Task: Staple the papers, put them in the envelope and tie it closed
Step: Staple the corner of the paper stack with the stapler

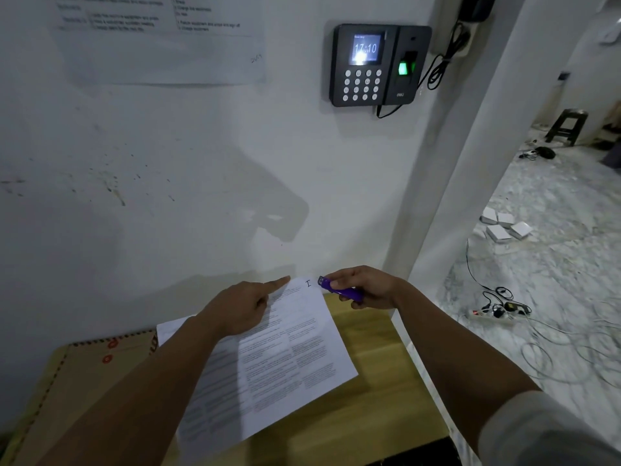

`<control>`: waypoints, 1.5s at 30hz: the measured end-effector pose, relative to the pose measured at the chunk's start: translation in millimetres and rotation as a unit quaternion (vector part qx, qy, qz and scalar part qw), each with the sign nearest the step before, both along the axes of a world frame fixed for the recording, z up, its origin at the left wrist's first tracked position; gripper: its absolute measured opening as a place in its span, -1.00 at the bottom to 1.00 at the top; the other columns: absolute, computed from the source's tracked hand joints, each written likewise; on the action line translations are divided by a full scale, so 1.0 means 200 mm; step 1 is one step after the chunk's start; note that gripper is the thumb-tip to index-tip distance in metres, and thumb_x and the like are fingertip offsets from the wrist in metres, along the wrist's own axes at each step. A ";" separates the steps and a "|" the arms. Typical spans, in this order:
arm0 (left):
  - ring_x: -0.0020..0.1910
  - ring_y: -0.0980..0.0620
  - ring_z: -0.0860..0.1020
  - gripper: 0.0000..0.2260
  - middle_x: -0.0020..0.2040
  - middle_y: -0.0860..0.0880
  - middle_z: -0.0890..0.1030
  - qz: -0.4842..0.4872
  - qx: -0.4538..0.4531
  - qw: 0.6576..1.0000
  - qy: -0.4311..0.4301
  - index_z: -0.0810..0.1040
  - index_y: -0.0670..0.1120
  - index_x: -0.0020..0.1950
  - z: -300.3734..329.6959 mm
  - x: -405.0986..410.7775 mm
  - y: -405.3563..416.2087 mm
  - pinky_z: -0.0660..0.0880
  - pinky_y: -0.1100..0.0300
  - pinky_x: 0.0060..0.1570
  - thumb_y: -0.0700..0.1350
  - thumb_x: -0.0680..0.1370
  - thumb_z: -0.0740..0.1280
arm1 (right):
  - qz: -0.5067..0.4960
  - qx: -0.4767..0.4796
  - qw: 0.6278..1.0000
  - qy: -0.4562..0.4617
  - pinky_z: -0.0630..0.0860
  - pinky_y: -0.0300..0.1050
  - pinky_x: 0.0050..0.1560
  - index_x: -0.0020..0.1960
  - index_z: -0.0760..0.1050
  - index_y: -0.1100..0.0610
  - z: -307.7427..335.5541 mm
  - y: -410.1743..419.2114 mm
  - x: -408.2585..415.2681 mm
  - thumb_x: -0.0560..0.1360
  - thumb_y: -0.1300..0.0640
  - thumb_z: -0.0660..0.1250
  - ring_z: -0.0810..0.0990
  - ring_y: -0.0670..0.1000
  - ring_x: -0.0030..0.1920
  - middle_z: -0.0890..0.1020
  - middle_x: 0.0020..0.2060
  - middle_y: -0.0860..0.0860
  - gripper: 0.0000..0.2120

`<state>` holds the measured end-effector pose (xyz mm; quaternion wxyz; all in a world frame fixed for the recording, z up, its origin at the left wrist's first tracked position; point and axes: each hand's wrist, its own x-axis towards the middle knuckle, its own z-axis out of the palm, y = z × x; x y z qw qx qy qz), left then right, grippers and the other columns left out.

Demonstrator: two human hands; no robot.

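White wall fills most of the head view, with a wooden table (366, 334) tucked against it along the bottom of the frame and a time clock (379, 63) mounted at upper centre. Down on the table, the papers (295, 348) lie angled at lower centre, their far corner reaching almost to the wall. The left hand (242, 307) rests on them, index finger stretched out flat toward that far corner, pinning the sheets. Just right of the corner, the right hand (366, 287) has its fingers wrapped round a purple stapler (339, 289), whose nose sits right at the paper's edge.

Thin sheets like these look light and floppy and likely to slide over one another, so pressing near the corner seems the sensible hold while the stapler bites. At lower left, the brown envelope (94, 371) lies flat, partly under the papers, its red string buttons showing.

Room is tight at the top: the wall stands just behind the corner. To the right, the table edge drops off to a floor strewn with cables (497, 307), so the free space is toward the bottom of the frame.
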<state>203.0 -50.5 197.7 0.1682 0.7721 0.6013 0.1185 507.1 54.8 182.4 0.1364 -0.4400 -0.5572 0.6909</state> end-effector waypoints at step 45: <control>-0.36 0.18 0.41 -0.43 -0.20 0.08 0.60 -0.051 0.019 0.998 0.021 0.10 0.28 0.60 0.02 0.06 0.07 0.42 0.20 -0.20 -0.20 0.69 0.12 | 0.008 0.041 0.999 -0.026 0.42 -0.10 -0.21 0.13 0.69 0.13 0.07 0.01 -0.06 0.44 0.08 0.56 0.54 -0.01 -0.12 0.66 -0.04 0.06 -0.71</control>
